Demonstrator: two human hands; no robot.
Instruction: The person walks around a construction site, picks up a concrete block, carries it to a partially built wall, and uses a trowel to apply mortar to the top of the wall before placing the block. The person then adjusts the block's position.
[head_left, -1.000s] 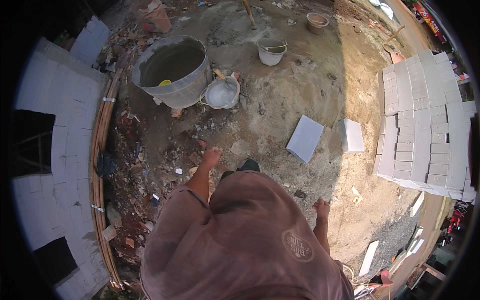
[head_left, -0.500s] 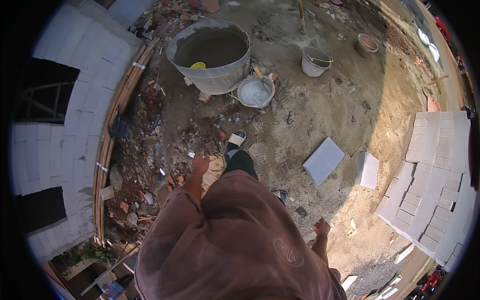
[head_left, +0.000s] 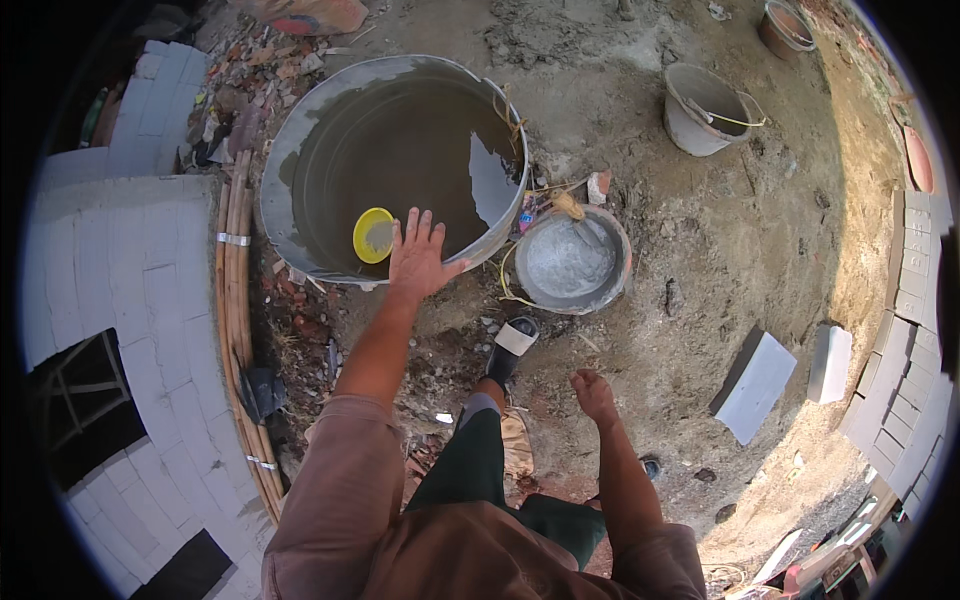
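While left hand [head_left: 418,258], splayed and empty, hovers at water tub's [head_left: 283,165] near rim by yellow bowl [head_left: 361,240], right hand [head_left: 594,396] hangs curled; can't tell its grip.

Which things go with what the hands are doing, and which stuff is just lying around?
Probably part of it:
left hand, spread at the near rim
large tub of murky liquid
yellow bowl inside, close to that hand

Seems to be lying about:
larger pale block
smaller pale block
bundled poles
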